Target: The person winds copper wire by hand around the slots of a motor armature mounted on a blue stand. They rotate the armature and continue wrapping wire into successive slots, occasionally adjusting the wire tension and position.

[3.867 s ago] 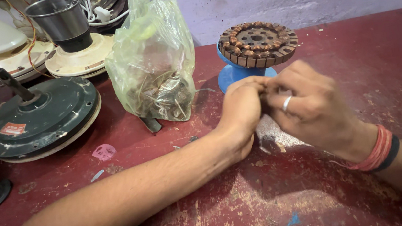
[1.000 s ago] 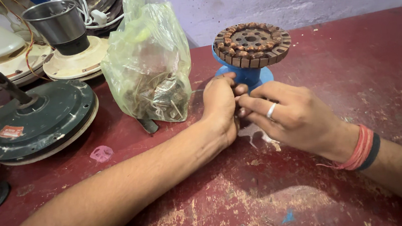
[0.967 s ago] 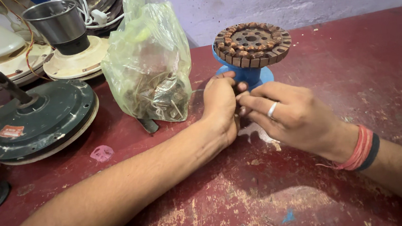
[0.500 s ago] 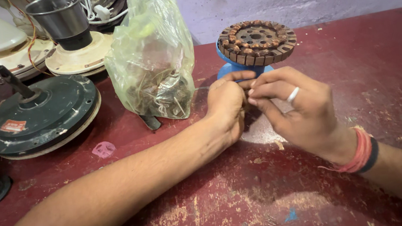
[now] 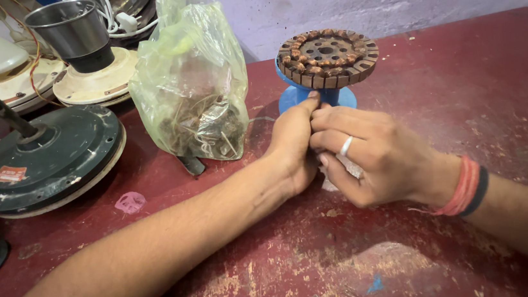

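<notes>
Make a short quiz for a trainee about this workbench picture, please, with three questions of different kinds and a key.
1. True or false: the round wound stator rests on a blue spool.
2. What lies just left of the left hand? A) a clear plastic bag B) a hammer C) a red cup
3. Which hand wears the ring?

Key: 1. True. 2. A. 3. The right hand. Both hands meet, fingertips together, on the worn red table; what they pinch is hidden.
</notes>
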Action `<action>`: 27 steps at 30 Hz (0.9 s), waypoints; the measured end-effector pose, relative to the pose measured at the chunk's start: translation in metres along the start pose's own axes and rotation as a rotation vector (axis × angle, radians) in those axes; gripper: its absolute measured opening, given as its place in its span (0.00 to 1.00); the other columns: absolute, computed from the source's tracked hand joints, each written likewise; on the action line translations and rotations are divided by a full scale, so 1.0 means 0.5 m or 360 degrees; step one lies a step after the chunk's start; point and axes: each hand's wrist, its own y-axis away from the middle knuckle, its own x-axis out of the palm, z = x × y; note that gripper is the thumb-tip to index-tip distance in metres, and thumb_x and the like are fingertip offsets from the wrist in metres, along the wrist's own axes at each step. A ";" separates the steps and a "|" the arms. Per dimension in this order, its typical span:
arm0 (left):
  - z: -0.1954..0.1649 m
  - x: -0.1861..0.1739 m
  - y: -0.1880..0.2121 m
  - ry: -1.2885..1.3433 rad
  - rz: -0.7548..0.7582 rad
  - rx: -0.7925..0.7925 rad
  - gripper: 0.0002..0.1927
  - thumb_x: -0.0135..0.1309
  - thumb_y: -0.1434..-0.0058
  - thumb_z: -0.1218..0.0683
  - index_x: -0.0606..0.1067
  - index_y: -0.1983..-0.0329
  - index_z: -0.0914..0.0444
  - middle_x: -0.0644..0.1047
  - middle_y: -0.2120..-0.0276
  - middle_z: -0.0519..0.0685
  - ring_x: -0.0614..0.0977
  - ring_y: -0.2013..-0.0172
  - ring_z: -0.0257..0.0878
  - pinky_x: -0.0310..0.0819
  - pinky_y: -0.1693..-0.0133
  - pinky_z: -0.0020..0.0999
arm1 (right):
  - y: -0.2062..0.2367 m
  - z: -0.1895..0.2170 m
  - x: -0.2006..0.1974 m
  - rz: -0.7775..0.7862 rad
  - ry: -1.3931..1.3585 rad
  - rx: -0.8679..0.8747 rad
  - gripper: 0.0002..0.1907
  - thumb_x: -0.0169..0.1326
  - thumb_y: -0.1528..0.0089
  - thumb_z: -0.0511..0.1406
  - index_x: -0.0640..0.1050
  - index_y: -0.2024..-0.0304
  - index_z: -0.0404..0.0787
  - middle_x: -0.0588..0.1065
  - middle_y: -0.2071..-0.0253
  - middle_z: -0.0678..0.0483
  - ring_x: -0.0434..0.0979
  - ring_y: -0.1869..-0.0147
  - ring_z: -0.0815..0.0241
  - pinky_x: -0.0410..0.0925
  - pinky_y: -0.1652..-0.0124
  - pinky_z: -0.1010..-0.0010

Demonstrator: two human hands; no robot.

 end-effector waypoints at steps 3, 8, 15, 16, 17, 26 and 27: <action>-0.007 -0.019 -0.018 0.0006 0.0007 -0.0030 0.15 0.40 0.29 0.47 0.70 0.72 0.54 0.73 0.75 0.41 0.74 0.73 0.33 0.67 0.72 0.33 | -0.007 -0.003 -0.006 0.0015 0.0175 -0.0127 0.14 0.62 0.48 0.30 0.79 0.59 0.31 0.77 0.54 0.42 0.78 0.46 0.44 0.70 0.45 0.53; 0.005 -0.028 -0.023 -0.0026 0.0254 0.0001 0.12 0.39 0.31 0.53 0.74 0.64 0.59 0.75 0.71 0.43 0.75 0.71 0.33 0.68 0.71 0.29 | 0.000 -0.008 0.001 -0.0014 0.0385 -0.0074 0.09 0.62 0.49 0.26 0.82 0.65 0.34 0.79 0.55 0.46 0.79 0.48 0.47 0.71 0.48 0.56; 0.015 -0.006 0.004 -0.0072 0.0188 -0.0015 0.16 0.34 0.34 0.60 0.72 0.50 0.65 0.76 0.61 0.52 0.79 0.62 0.40 0.78 0.61 0.35 | 0.018 -0.010 0.013 -0.0035 0.0255 0.0078 0.11 0.60 0.49 0.23 0.81 0.63 0.31 0.78 0.61 0.47 0.78 0.56 0.50 0.72 0.55 0.60; 0.015 -0.004 0.008 -0.0089 0.0144 -0.0035 0.17 0.33 0.36 0.60 0.72 0.51 0.64 0.76 0.62 0.52 0.79 0.63 0.41 0.78 0.63 0.35 | 0.018 -0.009 0.014 -0.0054 0.0233 0.0081 0.11 0.60 0.48 0.23 0.81 0.63 0.31 0.78 0.62 0.48 0.78 0.56 0.50 0.72 0.55 0.60; 0.013 -0.003 0.011 -0.0084 0.0123 -0.0033 0.16 0.34 0.35 0.60 0.72 0.51 0.65 0.76 0.62 0.53 0.79 0.62 0.41 0.78 0.62 0.35 | 0.016 -0.007 0.018 -0.0089 0.0212 0.0100 0.09 0.60 0.48 0.23 0.79 0.63 0.30 0.77 0.64 0.47 0.79 0.56 0.49 0.73 0.53 0.61; 0.024 -0.028 -0.011 0.0027 -0.0145 0.0447 0.20 0.38 0.41 0.69 0.69 0.45 0.69 0.76 0.63 0.54 0.78 0.66 0.39 0.75 0.66 0.32 | -0.018 0.006 0.018 -0.0089 0.0398 -0.0074 0.08 0.60 0.51 0.26 0.76 0.70 0.36 0.78 0.66 0.47 0.78 0.55 0.48 0.66 0.54 0.57; 0.025 -0.030 -0.015 0.0032 -0.0176 0.0525 0.22 0.37 0.41 0.70 0.68 0.43 0.68 0.76 0.63 0.54 0.77 0.67 0.38 0.74 0.67 0.30 | -0.016 0.008 0.015 -0.0078 0.0367 -0.0104 0.08 0.60 0.52 0.26 0.77 0.70 0.36 0.79 0.66 0.48 0.79 0.55 0.49 0.67 0.54 0.56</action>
